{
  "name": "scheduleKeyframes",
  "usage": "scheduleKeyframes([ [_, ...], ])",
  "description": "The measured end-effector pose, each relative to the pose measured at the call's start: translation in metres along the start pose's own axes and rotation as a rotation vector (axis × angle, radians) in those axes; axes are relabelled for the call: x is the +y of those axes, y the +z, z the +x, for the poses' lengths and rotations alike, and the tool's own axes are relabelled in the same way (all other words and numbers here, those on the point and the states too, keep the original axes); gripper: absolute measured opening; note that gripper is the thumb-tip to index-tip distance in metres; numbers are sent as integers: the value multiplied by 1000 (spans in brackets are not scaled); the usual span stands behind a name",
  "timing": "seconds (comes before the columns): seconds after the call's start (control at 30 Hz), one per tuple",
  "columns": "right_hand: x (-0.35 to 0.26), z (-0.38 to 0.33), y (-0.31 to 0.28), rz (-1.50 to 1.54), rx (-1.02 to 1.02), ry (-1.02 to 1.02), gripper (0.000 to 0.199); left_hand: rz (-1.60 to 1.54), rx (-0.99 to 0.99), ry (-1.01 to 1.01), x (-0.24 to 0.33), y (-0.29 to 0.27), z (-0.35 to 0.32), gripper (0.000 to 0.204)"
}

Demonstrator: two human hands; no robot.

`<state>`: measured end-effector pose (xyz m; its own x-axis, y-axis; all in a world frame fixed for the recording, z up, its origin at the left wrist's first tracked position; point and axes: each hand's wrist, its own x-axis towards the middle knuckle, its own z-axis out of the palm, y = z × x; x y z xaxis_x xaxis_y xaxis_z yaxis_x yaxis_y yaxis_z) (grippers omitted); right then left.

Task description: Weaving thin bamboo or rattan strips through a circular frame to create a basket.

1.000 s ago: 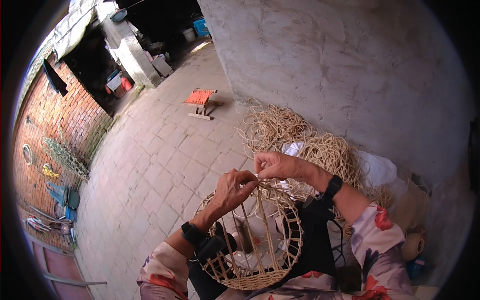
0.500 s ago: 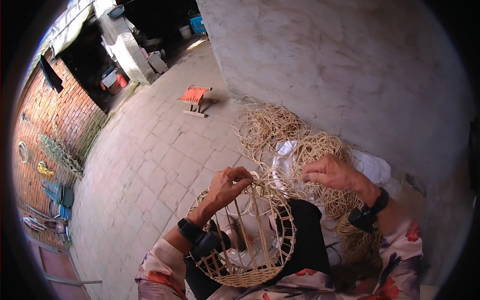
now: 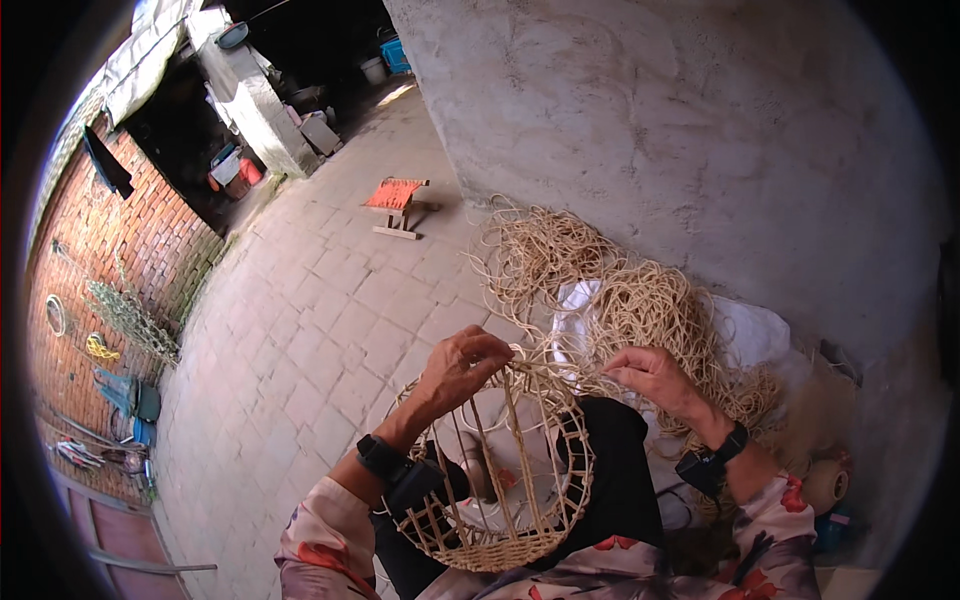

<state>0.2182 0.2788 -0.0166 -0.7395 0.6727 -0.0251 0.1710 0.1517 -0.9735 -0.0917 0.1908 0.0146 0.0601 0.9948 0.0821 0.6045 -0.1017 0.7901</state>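
A round, openwork woven basket of pale cord rests across my lap, its lower edge densely woven and long cords crossing its middle. At its far rim, my left hand is closed in a pinch on the basket where the cords meet. My right hand is apart from the basket, to its right, with thumb and fingers pinched together. What lies between those fingertips blends with the cords behind, so I cannot make it out. Loose cord ends stick out from the rim between my hands.
Tangled heaps of pale cord lie on white sacking along the grey wall. A low folding stool with an orange seat stands on the paved floor ahead. A brick wall runs along the left.
My right hand has come lower and slightly left, nearer the basket rim. My left hand keeps its pinch at the rim. The view has shifted a little.
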Motion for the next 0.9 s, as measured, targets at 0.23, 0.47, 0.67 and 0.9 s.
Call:
scheduleKeyframes([
  [0.23, -12, -7, 6, 28, 73, 62, 13, 91, -122, 153, 13, -2, 7, 17],
  [0.47, 11, 2, 8, 120, 44, 64, 12, 186, -204, 172, 31, -4, 5, 21],
  [0.67, 49, 14, 12, 155, -53, 75, 13, 237, -318, 245, 29, -3, 22, 15],
  [0.9, 36, 10, 7, -62, -31, 95, 17, 213, -518, 303, 11, -5, 41, 12],
])
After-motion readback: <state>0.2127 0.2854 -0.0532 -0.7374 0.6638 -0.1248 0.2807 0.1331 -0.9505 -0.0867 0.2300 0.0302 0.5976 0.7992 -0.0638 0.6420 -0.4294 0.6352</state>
